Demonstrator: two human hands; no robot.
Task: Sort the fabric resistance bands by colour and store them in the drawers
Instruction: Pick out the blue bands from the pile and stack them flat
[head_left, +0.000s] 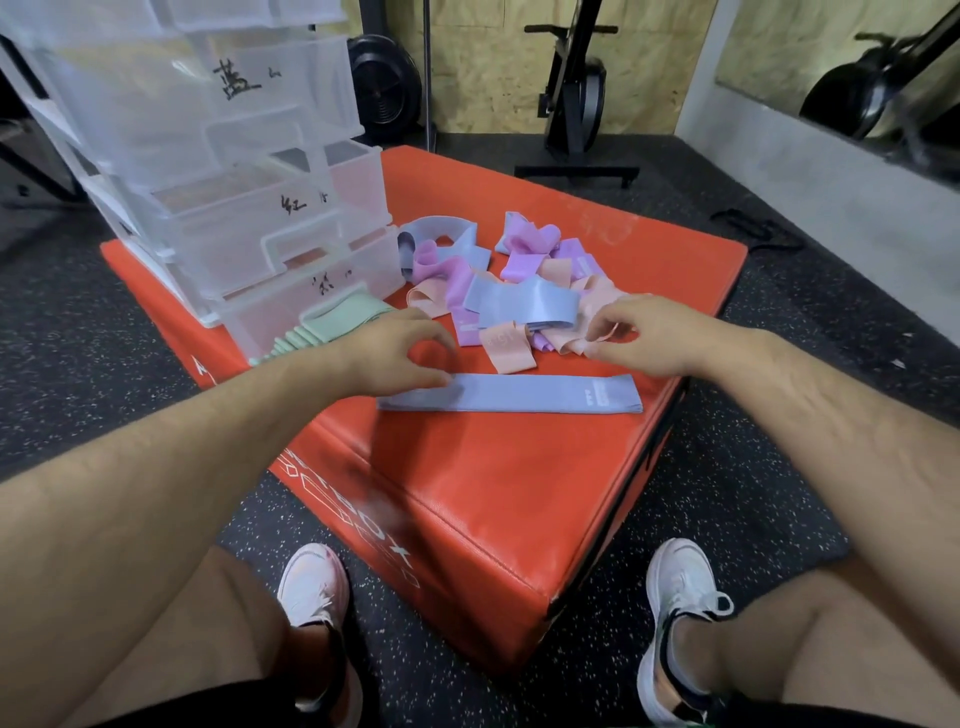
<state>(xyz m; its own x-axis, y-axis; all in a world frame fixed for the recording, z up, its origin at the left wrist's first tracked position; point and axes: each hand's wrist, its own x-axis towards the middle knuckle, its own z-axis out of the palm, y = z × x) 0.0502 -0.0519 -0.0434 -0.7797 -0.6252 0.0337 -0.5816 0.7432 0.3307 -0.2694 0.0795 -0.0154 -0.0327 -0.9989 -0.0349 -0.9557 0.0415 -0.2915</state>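
Speckled black rubber floor (727, 493), plywood wall (493, 78).

Matt woven cloth bands (511, 393), translucent plastic drawers (249, 218), glossy red vinyl box (493, 467)

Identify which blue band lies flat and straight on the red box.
The blue band nearest the person, with the left hand touching its left end. The other blue bands lie folded in the pile, where the right hand pinches a pink band.
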